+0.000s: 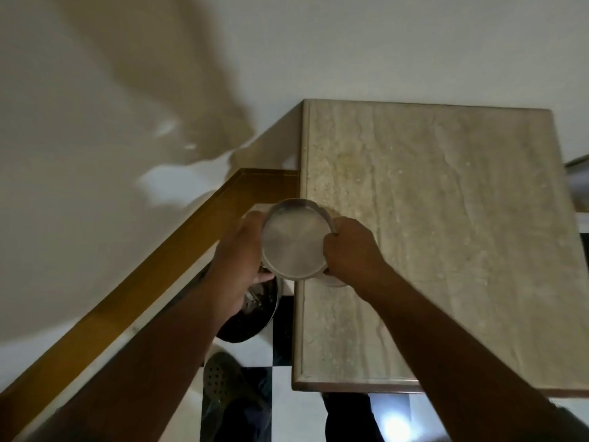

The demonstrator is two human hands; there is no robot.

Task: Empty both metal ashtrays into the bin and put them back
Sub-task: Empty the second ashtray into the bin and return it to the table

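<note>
A round metal ashtray [293, 242] is held between both hands above the left edge of the marble table [446, 234]. My left hand [242, 250] grips its left side and my right hand [347, 247] grips its right side. The inside looks pale and bare. Under my right hand a second pale curved rim [336, 283] shows on the table edge; I cannot tell whether it is the other ashtray. Below the hands stands the bin [258, 317], round, with a dark opening and a metal rim, partly hidden by my left forearm.
A wall with a brown wooden skirting [159, 282] runs along the left. The floor has black and white tiles [283, 393]. My feet in dark shoes [223, 387] stand near the bin and the table's front corner.
</note>
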